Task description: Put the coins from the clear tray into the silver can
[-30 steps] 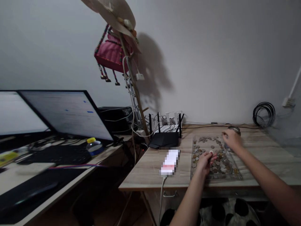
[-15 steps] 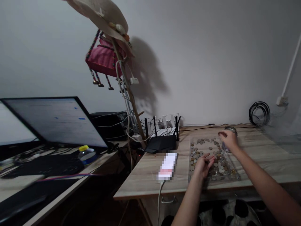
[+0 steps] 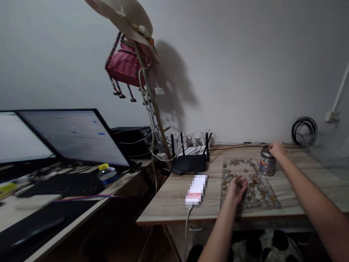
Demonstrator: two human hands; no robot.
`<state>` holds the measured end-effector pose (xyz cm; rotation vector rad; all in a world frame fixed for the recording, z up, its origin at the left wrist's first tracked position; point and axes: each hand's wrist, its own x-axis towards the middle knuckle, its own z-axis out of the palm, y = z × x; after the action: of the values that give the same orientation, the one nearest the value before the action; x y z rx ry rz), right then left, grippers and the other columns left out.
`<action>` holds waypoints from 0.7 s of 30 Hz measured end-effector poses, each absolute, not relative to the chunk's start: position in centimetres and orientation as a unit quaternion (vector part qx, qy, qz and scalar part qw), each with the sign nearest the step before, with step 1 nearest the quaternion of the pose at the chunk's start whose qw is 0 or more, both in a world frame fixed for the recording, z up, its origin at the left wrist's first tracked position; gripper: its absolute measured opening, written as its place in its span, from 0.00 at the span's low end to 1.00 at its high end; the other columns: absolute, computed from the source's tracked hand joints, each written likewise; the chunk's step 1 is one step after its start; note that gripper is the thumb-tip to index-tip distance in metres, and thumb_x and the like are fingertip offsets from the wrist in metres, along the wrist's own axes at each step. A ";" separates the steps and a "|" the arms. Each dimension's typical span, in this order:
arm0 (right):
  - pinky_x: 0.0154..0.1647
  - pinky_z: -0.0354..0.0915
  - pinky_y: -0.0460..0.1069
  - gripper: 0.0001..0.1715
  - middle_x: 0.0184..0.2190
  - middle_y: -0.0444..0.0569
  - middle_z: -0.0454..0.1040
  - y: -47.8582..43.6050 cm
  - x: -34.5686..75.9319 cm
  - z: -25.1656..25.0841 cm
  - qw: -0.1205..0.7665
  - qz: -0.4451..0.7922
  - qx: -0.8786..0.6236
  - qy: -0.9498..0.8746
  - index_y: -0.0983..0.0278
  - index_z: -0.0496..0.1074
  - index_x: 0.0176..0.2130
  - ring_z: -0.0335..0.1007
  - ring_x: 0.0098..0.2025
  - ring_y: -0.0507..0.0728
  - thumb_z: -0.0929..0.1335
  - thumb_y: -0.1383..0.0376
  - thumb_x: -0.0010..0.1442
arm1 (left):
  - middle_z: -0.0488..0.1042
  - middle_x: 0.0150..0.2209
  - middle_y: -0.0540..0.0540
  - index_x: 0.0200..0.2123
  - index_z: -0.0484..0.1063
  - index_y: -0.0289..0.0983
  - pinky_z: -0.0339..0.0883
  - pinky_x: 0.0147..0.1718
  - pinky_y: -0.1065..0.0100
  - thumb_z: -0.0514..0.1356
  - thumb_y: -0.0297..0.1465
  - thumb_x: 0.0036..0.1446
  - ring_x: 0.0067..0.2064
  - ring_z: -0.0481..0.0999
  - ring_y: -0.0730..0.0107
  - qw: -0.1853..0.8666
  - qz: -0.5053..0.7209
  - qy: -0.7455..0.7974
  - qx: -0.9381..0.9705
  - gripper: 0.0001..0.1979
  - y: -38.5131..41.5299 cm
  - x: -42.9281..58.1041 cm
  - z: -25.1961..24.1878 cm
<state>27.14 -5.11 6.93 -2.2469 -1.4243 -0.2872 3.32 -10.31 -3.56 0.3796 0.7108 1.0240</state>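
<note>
My left hand (image 3: pixel 237 188) is palm up with its fingers apart, over the left part of a clear shallow tray (image 3: pixel 221 199). Many coins (image 3: pixel 252 185) lie spread out in the tray, some hidden behind that hand. Beyond the tray's right side stands a round tin can (image 3: pixel 267 164) with a printed label. At the can's top, my right hand (image 3: pixel 278 150) has its fingers pinched together over the rim. Whatever is between those fingertips is too small to make out.
Left of the tray lies a phone (image 3: pixel 196 189) on a white cable. Behind it are a black router (image 3: pixel 188 164) and loose cords. Further left, another desk holds a monitor (image 3: pixel 73 138) and a yellow-capped bottle (image 3: pixel 107 175). A black cable coil (image 3: pixel 304 131) rests by the wall.
My right hand has moved from above the tray's far right corner to the can's top, uncovering the can's front. My left hand stays over the tray, its fingers opened wider.
</note>
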 end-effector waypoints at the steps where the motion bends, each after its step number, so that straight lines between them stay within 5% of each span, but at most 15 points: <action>1: 0.39 0.60 0.50 0.15 0.38 0.54 0.73 -5.5 26.6 7.1 0.238 -0.119 -0.809 -0.524 0.60 0.75 0.37 0.65 0.44 0.59 0.63 0.67 0.49 | 0.70 0.30 0.41 0.35 0.61 0.34 0.64 0.27 0.72 0.50 0.29 0.52 0.31 0.73 0.68 0.794 0.481 0.330 0.169 0.07 -10.3 3.3 -3.6; 5: 0.44 0.58 0.50 0.17 0.39 0.52 0.72 -8.6 22.2 5.5 0.300 -0.165 -0.682 -0.646 0.63 0.72 0.40 0.62 0.45 0.57 0.58 0.65 0.56 | 0.69 0.30 0.42 0.36 0.60 0.36 0.64 0.27 0.70 0.48 0.35 0.54 0.31 0.73 0.67 0.795 0.490 0.329 0.142 0.09 -10.2 3.2 -3.5; 10: 0.37 0.62 0.48 0.10 0.33 0.48 0.73 -12.7 15.2 -0.1 0.224 -0.024 -0.516 -0.826 0.56 0.73 0.33 0.66 0.38 0.55 0.63 0.62 0.52 | 0.67 0.25 0.48 0.35 0.61 0.37 0.62 0.26 0.70 0.45 0.39 0.56 0.26 0.70 0.70 0.801 0.485 0.314 0.156 0.12 -10.2 3.4 -3.2; 18: 0.32 0.63 0.48 0.05 0.26 0.47 0.74 -12.4 13.4 -1.2 0.274 0.047 -0.543 -0.793 0.57 0.73 0.22 0.69 0.31 0.54 0.66 0.66 0.45 | 0.65 0.22 0.51 0.34 0.63 0.36 0.59 0.23 0.73 0.45 0.40 0.56 0.21 0.66 0.75 0.808 0.458 0.330 0.172 0.14 -10.2 3.4 -3.3; 21: 0.33 0.63 0.47 0.03 0.24 0.46 0.74 -11.0 15.7 1.3 0.341 0.043 -0.585 -0.735 0.58 0.72 0.20 0.69 0.30 0.54 0.68 0.64 0.42 | 0.68 0.27 0.47 0.36 0.61 0.37 0.62 0.27 0.72 0.47 0.37 0.56 0.27 0.71 0.72 0.812 0.462 0.313 0.172 0.11 -10.4 3.3 -3.4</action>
<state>15.72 -11.05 1.29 -1.5224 -1.9120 0.1116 3.34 -10.35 -3.39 0.3683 0.6690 0.9867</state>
